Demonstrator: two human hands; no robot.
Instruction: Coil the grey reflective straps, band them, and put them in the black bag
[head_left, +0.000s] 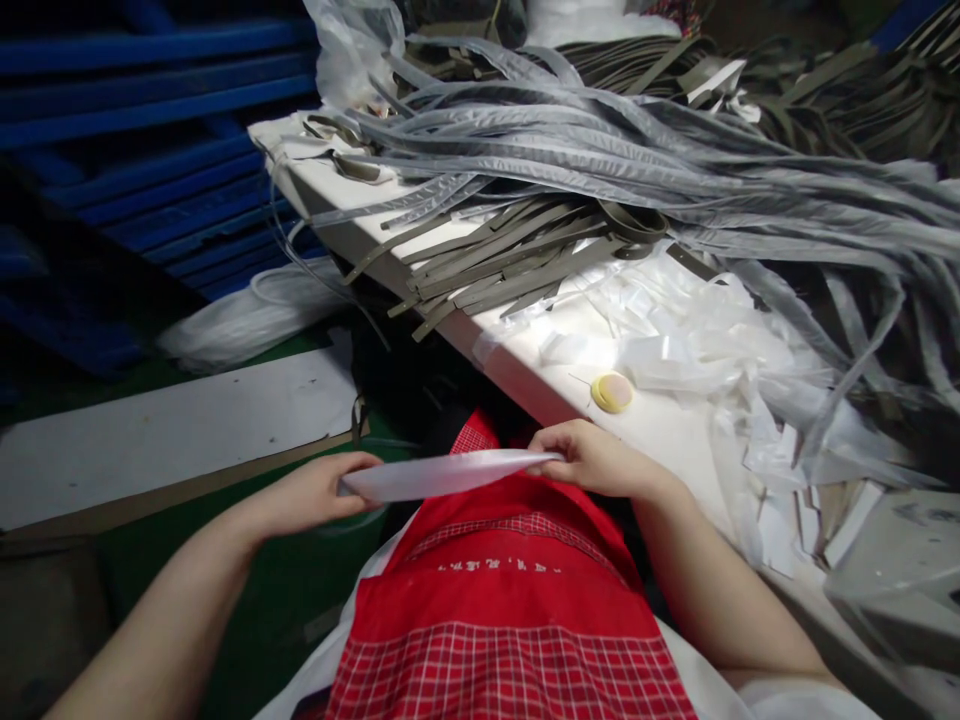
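A pale grey-white strip (442,473) stretches level between my two hands, above my red checked apron (510,600). My left hand (319,492) pinches its left end, fingers closed on it. My right hand (592,458) grips the right end, close to the near edge of the white table (525,375). A small round yellow pad (612,392) lies on the table just beyond my right hand.
Olive-grey strips (517,265) lie stacked on the table under a heap of long silvery strips (637,150). White offcuts (690,345) litter the right side. A white board (172,430) lies on the green floor at left, before blue shelving (135,110).
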